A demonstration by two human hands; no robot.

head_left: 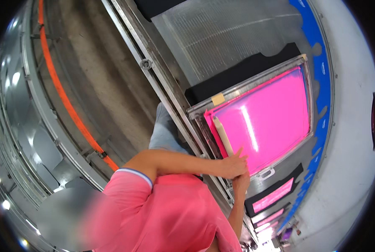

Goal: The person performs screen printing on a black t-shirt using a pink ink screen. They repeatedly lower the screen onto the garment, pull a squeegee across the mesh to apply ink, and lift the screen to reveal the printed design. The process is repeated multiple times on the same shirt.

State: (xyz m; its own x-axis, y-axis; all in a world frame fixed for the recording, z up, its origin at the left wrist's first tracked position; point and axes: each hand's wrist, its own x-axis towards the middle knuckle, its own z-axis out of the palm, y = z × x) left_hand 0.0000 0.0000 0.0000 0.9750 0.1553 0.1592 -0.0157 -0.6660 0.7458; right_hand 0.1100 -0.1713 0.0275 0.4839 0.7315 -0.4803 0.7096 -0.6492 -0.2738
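Observation:
A screen frame (310, 101) with bright pink ink (275, 113) spread across its mesh lies on the machine at my right. A long beige squeegee (221, 132) rests along the frame's near side. My left hand (235, 167) reaches across to the squeegee's lower end, fingers curled around that area. Just below it, partly covered by it, my right hand (240, 183) is at the same end, its fingers hard to make out. A tan tape piece (218, 99) is on the frame's upper bar.
Black boards (238, 77) and a ribbed metal plate (221, 33) lie above the frame. A long metal rail (146, 64) runs beside me. An orange strip (69, 108) crosses the left side. More pink screens (272, 194) line the lower right, beside a blue-edged band (321, 63).

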